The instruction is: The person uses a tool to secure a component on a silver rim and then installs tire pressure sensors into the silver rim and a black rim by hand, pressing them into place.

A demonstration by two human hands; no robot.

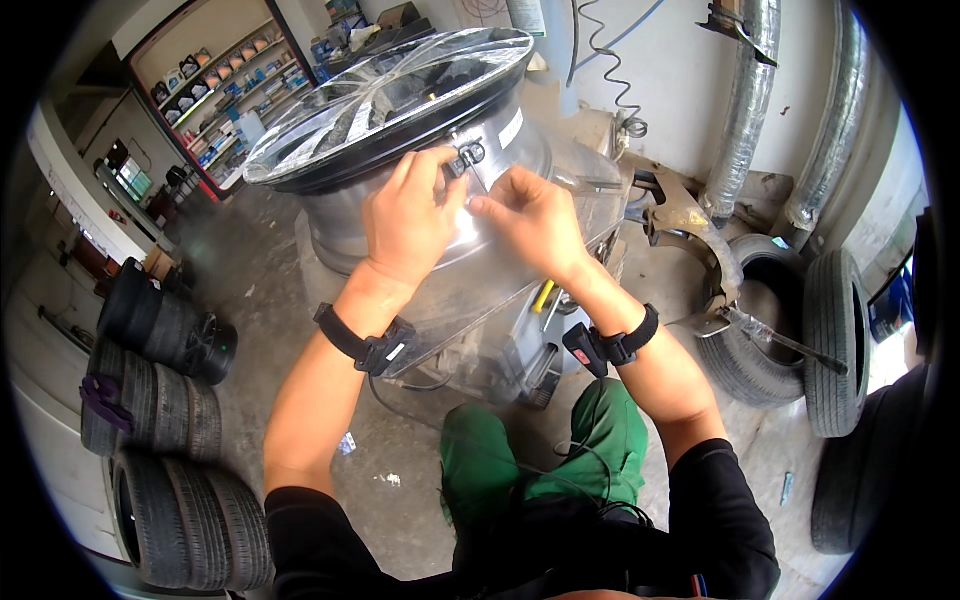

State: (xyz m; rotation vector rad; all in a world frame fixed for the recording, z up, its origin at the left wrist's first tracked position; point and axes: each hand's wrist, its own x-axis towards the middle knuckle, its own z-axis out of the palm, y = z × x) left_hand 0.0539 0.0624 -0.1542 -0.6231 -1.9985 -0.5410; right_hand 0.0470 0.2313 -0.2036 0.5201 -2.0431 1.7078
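A silver alloy wheel rim without a tire lies flat on the tire-changing machine before me. My left hand is raised to the rim's side, its thumb and fingers closed on a small black part with a ring-like end. Whether that part is attached to the rim cannot be told. My right hand is close beside it, thumb and forefinger pinched together against the shiny barrel. What sits in that pinch, if anything, is too small to name. Each wrist wears a black strap with a small box.
Stacked tires stand on the left, under a dark wheel. More tires are on the right beside the machine's curved metal arm. A yellow-handled tool sits in the machine's side. A coiled hose hangs at the wall.
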